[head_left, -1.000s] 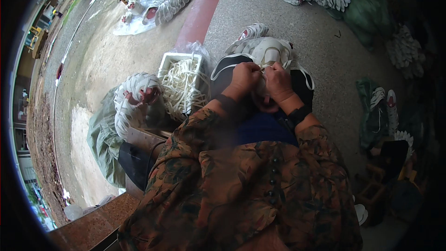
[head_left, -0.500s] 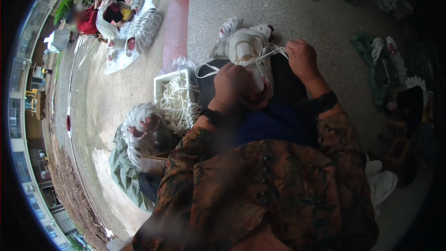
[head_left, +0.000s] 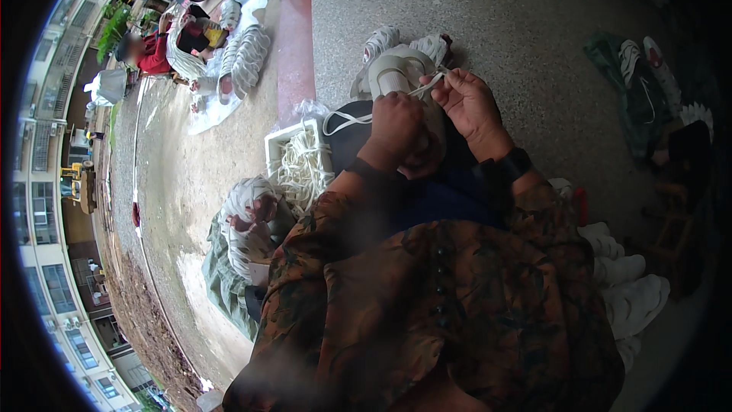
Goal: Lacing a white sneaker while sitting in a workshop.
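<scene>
White shoe (head_left: pixel 396 76) looks light and soft; right hand (head_left: pixel 471 103) pinches its thin lace (head_left: pixel 424 88) (limp, slippery), left hand (head_left: pixel 396 126) grips the body.

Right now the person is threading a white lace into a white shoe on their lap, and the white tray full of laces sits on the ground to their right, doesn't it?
Not quite. The head view shows the tray of laces on the person's left, not their right. The rest holds: the left hand and right hand work a white lace at the white shoe on the lap.
</scene>
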Motion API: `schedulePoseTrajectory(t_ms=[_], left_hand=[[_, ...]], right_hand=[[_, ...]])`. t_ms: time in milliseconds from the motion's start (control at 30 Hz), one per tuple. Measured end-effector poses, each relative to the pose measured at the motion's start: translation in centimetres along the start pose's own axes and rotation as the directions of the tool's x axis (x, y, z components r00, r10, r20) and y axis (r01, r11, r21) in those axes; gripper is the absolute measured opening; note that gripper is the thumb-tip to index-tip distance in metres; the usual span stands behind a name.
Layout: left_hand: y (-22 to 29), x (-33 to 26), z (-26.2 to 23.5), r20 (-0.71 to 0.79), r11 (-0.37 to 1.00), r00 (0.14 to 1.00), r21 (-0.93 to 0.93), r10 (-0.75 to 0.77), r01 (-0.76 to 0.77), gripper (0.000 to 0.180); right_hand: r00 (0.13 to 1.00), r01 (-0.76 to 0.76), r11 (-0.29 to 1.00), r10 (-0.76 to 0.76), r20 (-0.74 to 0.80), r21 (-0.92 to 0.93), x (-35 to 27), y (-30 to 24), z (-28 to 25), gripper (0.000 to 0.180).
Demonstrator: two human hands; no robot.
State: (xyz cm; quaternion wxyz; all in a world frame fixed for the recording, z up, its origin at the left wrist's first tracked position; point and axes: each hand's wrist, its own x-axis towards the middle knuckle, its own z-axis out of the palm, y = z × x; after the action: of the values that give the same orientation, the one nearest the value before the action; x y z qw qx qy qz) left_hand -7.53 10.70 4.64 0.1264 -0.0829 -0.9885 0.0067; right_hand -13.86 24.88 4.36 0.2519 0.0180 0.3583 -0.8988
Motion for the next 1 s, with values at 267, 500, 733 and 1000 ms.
schedulePoseTrajectory(t_ms=[267, 500, 733, 1000], left_hand=[[-18.3, -14.3, -7.0, 0.177, 0.888, 0.908, 0.346, -0.380, 0.304, 0.003], [-25.4, -29.6, -5.4, 0.264, 0.426, 0.338, 0.477, -0.904, 0.769, 0.029], [-14.1, -10.6, 1.2, 0.014, 0.825, 0.925, -0.447, -0.380, 0.345, 0.020], [-7.1, -5.6, 0.0, 0.396, 0.004, 0.885, -0.912, -0.247, 0.409, 0.024]], right_hand=[[0.822, 0.309, 0.866, -0.451, -0.348, -0.392, -2.6, -7.3, -23.6, 0.020], [0.929, -0.097, 0.728, -0.180, -0.325, -0.679, -8.8, -14.6, -31.8, 0.009], [0.945, 0.326, 0.158, -0.037, 0.325, -0.932, -0.1, -2.7, -7.2, 0.035], [0.806, 0.586, -0.086, -0.035, 0.591, -0.806, 0.7, 1.8, 0.0, 0.015]])
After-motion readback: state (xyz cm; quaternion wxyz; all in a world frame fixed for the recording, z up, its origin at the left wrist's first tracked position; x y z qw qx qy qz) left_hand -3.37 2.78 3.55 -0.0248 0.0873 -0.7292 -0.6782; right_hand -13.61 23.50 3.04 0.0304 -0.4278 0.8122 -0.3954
